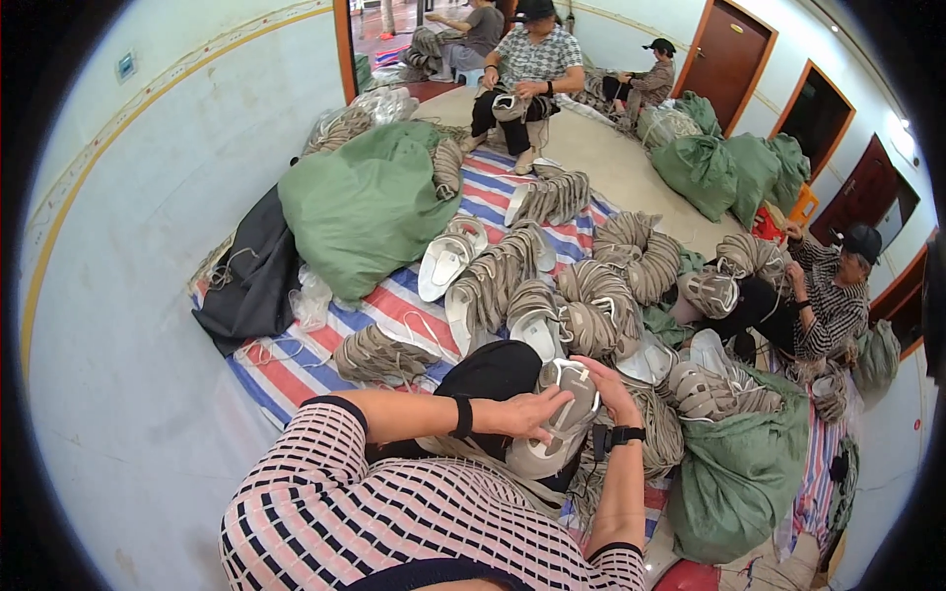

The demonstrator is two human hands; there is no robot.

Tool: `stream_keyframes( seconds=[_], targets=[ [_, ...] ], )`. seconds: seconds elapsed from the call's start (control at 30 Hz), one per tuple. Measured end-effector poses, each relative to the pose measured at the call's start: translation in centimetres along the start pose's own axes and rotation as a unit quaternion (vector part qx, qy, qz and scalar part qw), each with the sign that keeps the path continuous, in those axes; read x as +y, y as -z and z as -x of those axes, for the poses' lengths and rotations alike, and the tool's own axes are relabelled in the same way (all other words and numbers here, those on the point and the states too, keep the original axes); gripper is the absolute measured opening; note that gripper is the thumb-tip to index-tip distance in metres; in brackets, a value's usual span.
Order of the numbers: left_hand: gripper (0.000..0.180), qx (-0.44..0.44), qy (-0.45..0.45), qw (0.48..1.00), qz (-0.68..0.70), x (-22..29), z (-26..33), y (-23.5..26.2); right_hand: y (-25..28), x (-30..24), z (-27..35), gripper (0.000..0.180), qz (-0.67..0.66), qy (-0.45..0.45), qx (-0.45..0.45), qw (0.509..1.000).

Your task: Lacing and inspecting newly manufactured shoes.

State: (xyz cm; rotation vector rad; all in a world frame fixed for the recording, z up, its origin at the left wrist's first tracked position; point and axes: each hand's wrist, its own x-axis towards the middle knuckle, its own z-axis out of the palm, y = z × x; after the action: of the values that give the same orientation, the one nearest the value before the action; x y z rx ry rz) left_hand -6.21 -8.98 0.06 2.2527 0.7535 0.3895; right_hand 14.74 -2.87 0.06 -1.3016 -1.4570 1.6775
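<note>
A beige-grey shoe upper (579,406) with a white edge rests on my lap, tilted, between my two hands. My left hand (528,412) lies across its left side, thumb and fingers pressed on the fabric. Around its far right edge curls my right hand (613,388), with some fingertips hidden behind the upper. Just beyond my knees stand nested rows of similar shoe uppers (493,281), and another row (382,355) lies to the left of my knee. More uppers (705,389) lean near my right arm.
A striped red, white and blue sheet (286,369) covers the floor. Large green sacks (360,202) bulge at the left, and another green sack (739,463) stands at my right. A co-worker (838,295) sits at the right; another person (532,74) handles an upper farther ahead.
</note>
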Motion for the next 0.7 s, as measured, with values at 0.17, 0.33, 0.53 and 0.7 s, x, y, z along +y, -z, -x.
stream_keyframes(
  seconds=[0.17, 0.33, 0.53, 0.7],
  targets=[
    [0.077, 0.014, -0.003, 1.0, -0.017, -0.6, -0.7, -1.4, 0.7, 3.4, -0.7, 0.034, -0.027, -0.011, 0.04, 0.999],
    [0.066, 0.04, 0.01, 0.999, -0.019, -0.6, -1.0, -2.2, 1.0, 8.2, 4.0, 0.046, 0.109, 0.132, 0.274, 0.946],
    [0.054, 0.017, -0.023, 0.996, 0.085, -1.4, 0.7, -0.8, -6.4, 7.7, 18.4, 0.026, 0.293, 0.008, 0.06, 0.954],
    [0.023, -0.028, -0.101, 0.989, 0.107, -0.3, 1.3, 0.7, -8.7, 7.4, 21.7, 0.018, 0.228, -0.051, -0.06, 0.97]
  ],
)
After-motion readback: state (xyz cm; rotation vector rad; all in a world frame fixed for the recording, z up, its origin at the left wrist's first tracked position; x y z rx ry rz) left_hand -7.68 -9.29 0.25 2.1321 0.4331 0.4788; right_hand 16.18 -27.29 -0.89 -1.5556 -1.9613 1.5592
